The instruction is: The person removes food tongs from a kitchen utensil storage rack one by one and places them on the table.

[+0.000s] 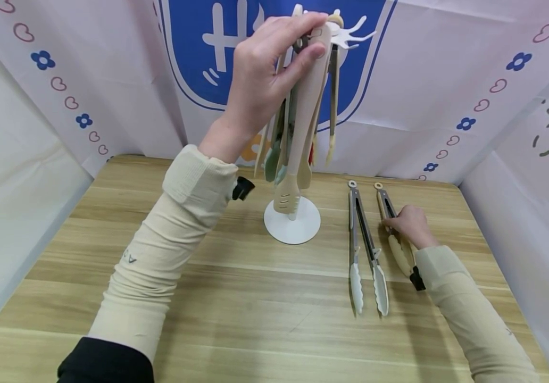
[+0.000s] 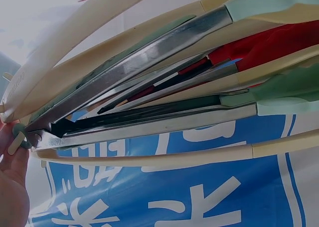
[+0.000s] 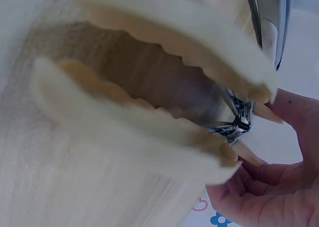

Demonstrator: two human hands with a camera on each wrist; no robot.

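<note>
At the top of a white utensil stand, my left hand pinches the ring end of green-tipped metal tongs, which hang among other utensils. A cream slotted turner hangs in front, its handle close beside my thumb. On the right side of the table, my right hand grips cream-tipped tongs by their metal arms. Their scalloped tips stand apart in the right wrist view. White-tipped tongs lie spread just left of them.
More utensils hang from the stand's curled white hooks, including red-tipped tongs. Behind the wooden table hangs a printed cloth with a blue emblem. White side walls flank the table.
</note>
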